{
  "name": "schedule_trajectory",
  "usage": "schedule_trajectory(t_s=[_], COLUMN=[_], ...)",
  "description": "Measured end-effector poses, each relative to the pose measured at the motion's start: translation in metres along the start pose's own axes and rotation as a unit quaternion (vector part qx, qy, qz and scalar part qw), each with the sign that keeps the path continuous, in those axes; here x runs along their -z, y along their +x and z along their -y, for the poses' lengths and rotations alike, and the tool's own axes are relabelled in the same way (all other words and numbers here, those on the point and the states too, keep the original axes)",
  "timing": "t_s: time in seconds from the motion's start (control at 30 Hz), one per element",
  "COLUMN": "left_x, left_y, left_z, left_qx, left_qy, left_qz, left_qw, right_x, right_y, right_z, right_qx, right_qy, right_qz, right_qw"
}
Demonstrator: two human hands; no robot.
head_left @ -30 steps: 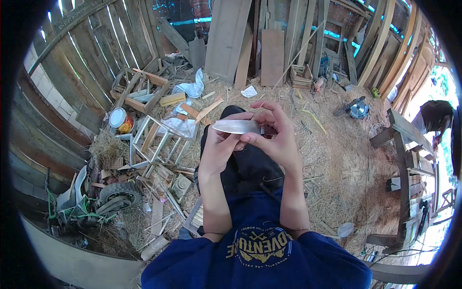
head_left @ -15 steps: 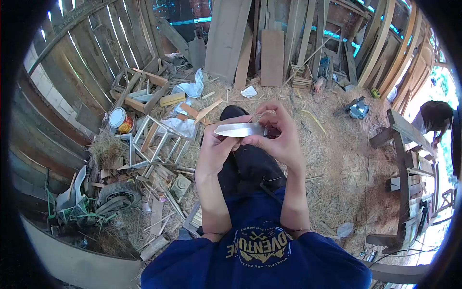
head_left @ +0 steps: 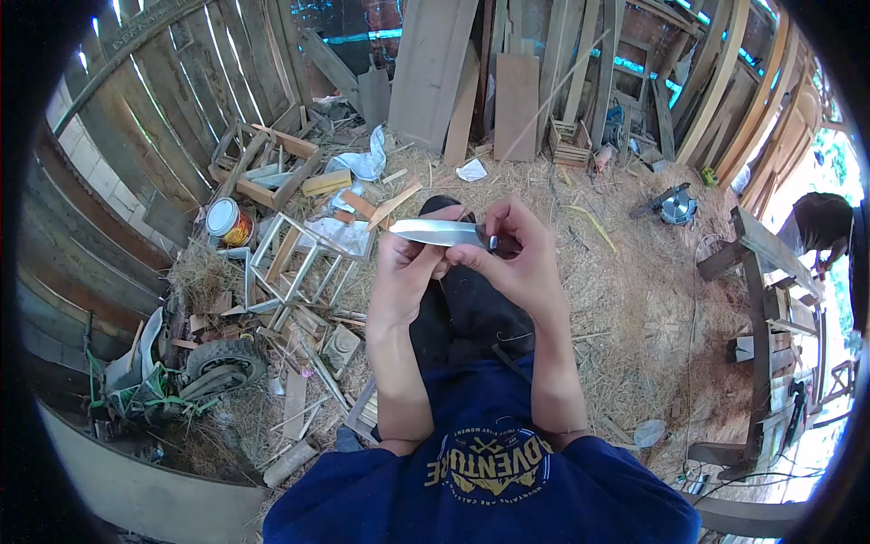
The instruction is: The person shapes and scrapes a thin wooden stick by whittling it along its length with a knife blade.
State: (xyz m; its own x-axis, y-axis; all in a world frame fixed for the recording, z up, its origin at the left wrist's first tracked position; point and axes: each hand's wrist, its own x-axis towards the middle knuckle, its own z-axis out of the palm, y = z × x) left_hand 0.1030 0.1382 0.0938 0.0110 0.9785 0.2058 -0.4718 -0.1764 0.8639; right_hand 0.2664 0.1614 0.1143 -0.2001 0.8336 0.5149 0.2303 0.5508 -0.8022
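A knife (head_left: 435,232) with a broad, shiny blade lies level in front of me at the middle of the head view, its tip toward the left. My right hand (head_left: 515,249) is closed around the dark end at the right, thumb and fingertips pinching near the base of the blade. The handle is mostly hidden by those fingers. Under and behind the blade is my left hand (head_left: 405,276), its fingers curled against the metal and partly covered by it. Below both hands are my dark trousers (head_left: 471,317).
Wood shavings cover the floor. To the left are a white frame (head_left: 294,263), a paint bucket (head_left: 228,224) and a wheel (head_left: 225,364). Planks (head_left: 517,109) lean at the back. A circular saw (head_left: 675,207) rests at right, near another person (head_left: 820,227) bending by a wooden bench (head_left: 757,335).
The knife has shifted slightly left and turned, so more of the blade's flat side shows. Both hands still hold it, and the right fingers have closed in nearer the blade's base.
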Motion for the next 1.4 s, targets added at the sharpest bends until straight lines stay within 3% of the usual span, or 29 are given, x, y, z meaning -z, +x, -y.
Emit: schedule_trajectory(t_s=[0.1, 0.23, 0.27, 0.37, 0.57, 0.77, 0.8, 1.03, 1.07, 1.17, 1.2, 1.27, 1.4], left_x=[0.004, 0.01, 0.014, 0.019, 0.02, 0.02, 0.019, 0.02, 0.02, 0.025, 0.028, 0.035, 0.022], left_y=[-0.001, -0.021, -0.028, -0.049, -0.066, -0.069, -0.072, -0.074, -0.077, -0.08, -0.079, -0.079, -0.084], left_z=[-0.001, 0.024, 0.034, 0.053, 0.069, 0.072, 0.076, 0.072, 0.074, 0.074, 0.073, 0.079, 0.071], left_qx=[0.007, 0.044, 0.048, 0.095, 0.113, 0.113, 0.115, 0.13, 0.132, 0.138, 0.144, 0.145, 0.157], left_qy=[-0.009, -0.049, -0.033, -0.089, -0.054, -0.107, -0.11, -0.071, -0.079, -0.086, -0.083, -0.089, -0.065], left_qz=[0.042, -0.001, -0.01, -0.018, -0.059, -0.041, -0.051, -0.031, -0.034, -0.007, 0.0, 0.024, -0.026], left_qw=[0.999, 0.998, 0.998, 0.991, 0.99, 0.987, 0.986, 0.988, 0.988, 0.987, 0.986, 0.985, 0.985], right_x=[0.012, 0.004, 0.001, 0.008, -0.003, 0.005, 0.003, 0.004, 0.001, 0.003, 0.01, 0.005, -0.001], right_y=[0.005, -0.011, -0.016, -0.028, -0.05, -0.05, -0.051, -0.052, -0.054, -0.053, -0.05, -0.053, -0.057], right_z=[-0.004, -0.008, -0.019, -0.026, -0.034, -0.038, -0.033, -0.035, -0.031, -0.037, -0.036, -0.034, -0.035], right_qx=[0.015, 0.035, 0.068, 0.019, 0.03, -0.002, 0.058, -0.012, 0.059, 0.049, -0.037, -0.015, 0.048], right_qy=[-0.07, -0.135, -0.116, -0.13, -0.123, -0.114, -0.14, -0.103, -0.103, -0.095, -0.098, -0.101, -0.098], right_qz=[-0.018, 0.044, 0.071, 0.105, 0.109, 0.096, 0.115, 0.093, 0.108, 0.087, 0.089, 0.098, 0.112], right_qw=[0.997, 0.989, 0.988, 0.986, 0.986, 0.989, 0.982, 0.99, 0.987, 0.99, 0.99, 0.99, 0.988])
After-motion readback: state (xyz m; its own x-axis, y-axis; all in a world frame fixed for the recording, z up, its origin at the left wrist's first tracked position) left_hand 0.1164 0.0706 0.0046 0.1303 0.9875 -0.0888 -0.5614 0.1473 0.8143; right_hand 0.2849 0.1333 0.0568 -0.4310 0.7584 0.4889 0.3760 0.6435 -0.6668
